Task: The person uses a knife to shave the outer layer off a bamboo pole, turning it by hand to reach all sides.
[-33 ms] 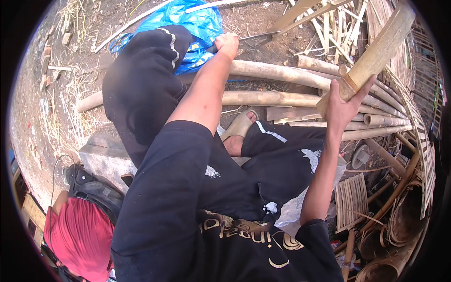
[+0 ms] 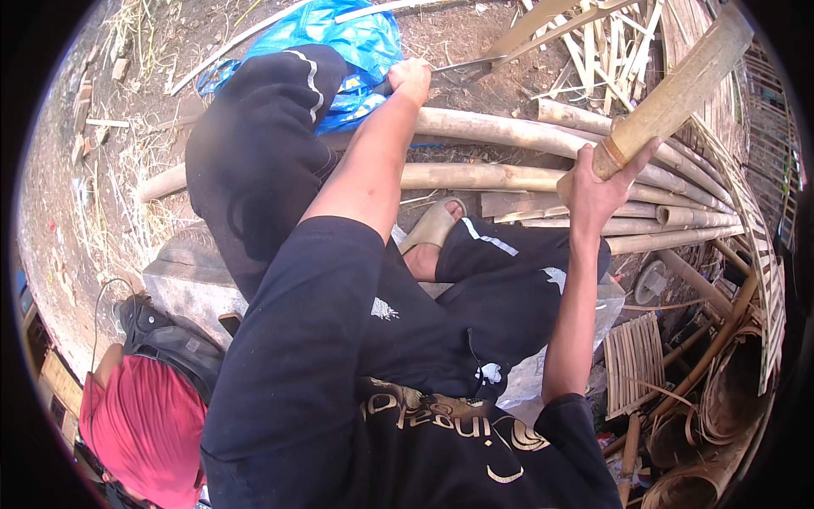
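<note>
My right hand (image 2: 600, 182) is closed around the lower end of a thick bamboo pole (image 2: 678, 93), which slants up and to the right. My left hand (image 2: 410, 81) reaches forward over my knee and grips the handle of a long knife (image 2: 471, 64). Its thin blade points right, toward the split bamboo strips. Between both arms are my black trousers and my sandalled foot (image 2: 432, 225).
Several long bamboo poles (image 2: 492, 176) lie across the dirt in front of me. A blue plastic sheet (image 2: 356, 38) lies behind my left knee. Split strips (image 2: 593, 34) pile up at the top right, woven bamboo pieces (image 2: 634, 360) and baskets at the lower right. A stone block (image 2: 182, 284) and a red cloth (image 2: 144, 428) are on the left.
</note>
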The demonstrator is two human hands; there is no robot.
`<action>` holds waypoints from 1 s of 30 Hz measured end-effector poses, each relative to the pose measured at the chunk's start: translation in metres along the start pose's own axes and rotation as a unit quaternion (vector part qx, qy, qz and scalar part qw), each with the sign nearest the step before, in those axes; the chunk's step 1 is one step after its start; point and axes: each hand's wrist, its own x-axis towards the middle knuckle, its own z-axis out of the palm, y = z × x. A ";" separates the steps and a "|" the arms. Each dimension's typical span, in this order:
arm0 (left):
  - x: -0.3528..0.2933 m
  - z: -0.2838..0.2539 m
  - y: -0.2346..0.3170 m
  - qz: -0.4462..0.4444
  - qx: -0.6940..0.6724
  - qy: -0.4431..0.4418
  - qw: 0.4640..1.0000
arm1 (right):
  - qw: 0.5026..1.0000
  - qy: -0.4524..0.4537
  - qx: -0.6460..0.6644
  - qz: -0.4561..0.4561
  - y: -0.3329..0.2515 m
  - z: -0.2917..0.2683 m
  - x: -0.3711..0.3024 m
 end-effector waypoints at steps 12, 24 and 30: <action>0.000 0.005 -0.014 -0.033 -0.028 -0.023 0.999 | 0.977 -0.144 0.128 0.095 -0.041 -0.084 0.021; -0.049 -0.071 0.021 0.048 -0.025 -0.068 0.996 | 0.843 -0.094 0.363 0.385 0.005 -0.013 -0.148; -0.036 -0.102 0.011 0.090 0.103 -0.341 0.930 | 0.810 -0.232 0.426 0.331 -0.009 -0.009 -0.160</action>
